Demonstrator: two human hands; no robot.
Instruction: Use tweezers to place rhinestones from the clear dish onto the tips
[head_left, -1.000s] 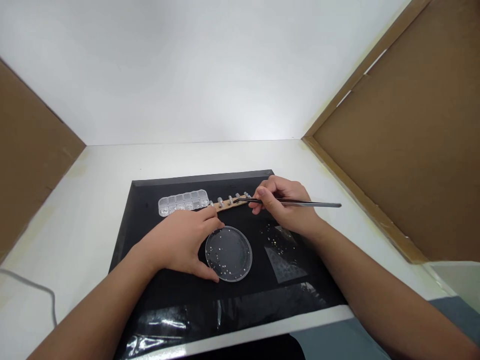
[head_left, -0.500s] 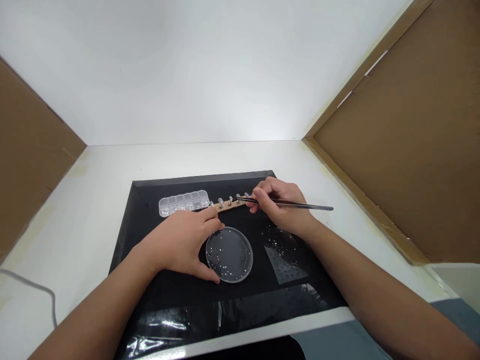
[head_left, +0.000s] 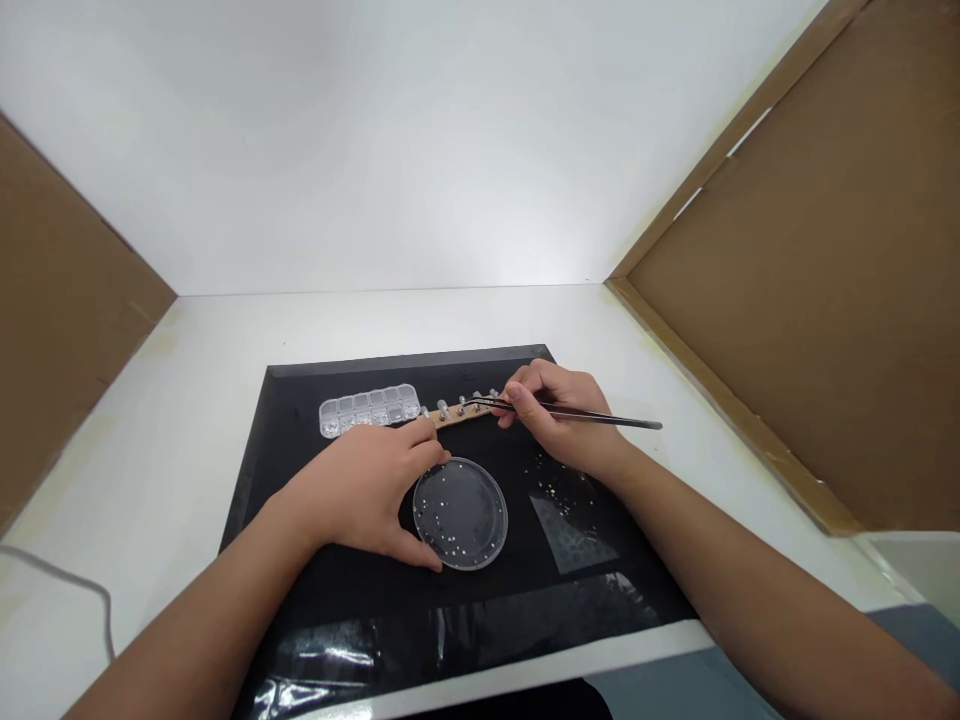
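Head view: compartment box (head_left: 367,401) partly behind left hand (head_left: 375,490)

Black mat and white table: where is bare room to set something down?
Bare: white table between black mat and back wall; mat left of compartment box; a narrow gap between dish and clear sheet. Crowded: tan strip, hemmed by left hand, tweezers and right hand.

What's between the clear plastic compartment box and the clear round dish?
In the head view, the person's left hand lies between the box and the dish, over the black mat.
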